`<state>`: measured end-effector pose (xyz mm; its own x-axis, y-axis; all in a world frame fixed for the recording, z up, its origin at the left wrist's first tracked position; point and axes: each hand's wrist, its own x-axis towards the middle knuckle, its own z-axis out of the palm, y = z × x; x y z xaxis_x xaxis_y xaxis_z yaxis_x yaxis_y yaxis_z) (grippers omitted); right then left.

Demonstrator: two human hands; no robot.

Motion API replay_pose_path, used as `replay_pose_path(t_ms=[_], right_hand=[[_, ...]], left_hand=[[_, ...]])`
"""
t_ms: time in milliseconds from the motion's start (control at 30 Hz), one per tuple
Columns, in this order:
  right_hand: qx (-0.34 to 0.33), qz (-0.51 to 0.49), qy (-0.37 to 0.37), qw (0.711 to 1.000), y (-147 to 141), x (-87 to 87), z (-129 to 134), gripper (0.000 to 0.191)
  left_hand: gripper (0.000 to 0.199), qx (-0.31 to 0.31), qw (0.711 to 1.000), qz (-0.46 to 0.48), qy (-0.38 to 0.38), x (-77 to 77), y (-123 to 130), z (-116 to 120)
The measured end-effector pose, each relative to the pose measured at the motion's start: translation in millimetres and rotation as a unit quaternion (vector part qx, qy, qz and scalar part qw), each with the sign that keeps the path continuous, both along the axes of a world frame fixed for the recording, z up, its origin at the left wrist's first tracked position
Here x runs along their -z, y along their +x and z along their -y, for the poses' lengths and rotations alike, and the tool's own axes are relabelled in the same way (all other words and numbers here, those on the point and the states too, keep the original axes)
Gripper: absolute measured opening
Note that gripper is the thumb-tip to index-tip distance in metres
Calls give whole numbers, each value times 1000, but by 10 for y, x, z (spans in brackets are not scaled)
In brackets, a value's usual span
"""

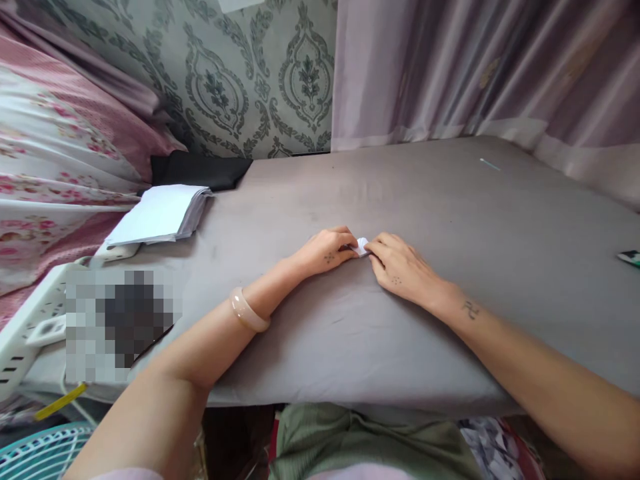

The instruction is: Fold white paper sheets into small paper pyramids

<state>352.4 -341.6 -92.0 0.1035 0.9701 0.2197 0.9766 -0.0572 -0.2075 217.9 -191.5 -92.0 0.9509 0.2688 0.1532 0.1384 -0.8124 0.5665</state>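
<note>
Your left hand (327,250) is pinching the left side of a small folded white paper (362,246) between thumb and fingers, while your right hand (400,263) is gripping its right side the same way. Both hands are closing narrowly on it, fingertips nearly meeting, and the paper is sitting low over the middle of the grey-covered table (360,347). A pale bangle (248,311) is circling your left wrist.

Farther out to your left, a stack of white sheets (155,213) is lying on the table, with a black item (200,171) resting just behind it. Nearer you on that side, a white slotted object (35,307) is standing beside a blurred-out patch (125,320). Toward the far right, a thin stick (490,164) is lying alone, and a small dark-and-green item (629,258) is showing at the right edge.

Beyond the table, patterned wallpaper (240,87) and a mauve curtain (425,67) are hanging. Below the near edge, green cloth (370,440) is covering your lap.
</note>
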Motion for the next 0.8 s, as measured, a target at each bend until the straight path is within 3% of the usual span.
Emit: replay_pose_path(t_ms=[200,333,567,800], right_hand=[[-4,-32,-12,999,81,-37,-48,22],[-8,3,-11,1000,95,-29,-43,25],[10,62,17,998,29,52,9,27],[8,57,30,998,42,65,15,27]], left_hand=[[26,23,998,8,59,21,-17,17],[31,15,995,3,103,36,-24,78],[31,-14,997,13,72,102,-31,88],[31,-20,997,7,68,73,-52,125]])
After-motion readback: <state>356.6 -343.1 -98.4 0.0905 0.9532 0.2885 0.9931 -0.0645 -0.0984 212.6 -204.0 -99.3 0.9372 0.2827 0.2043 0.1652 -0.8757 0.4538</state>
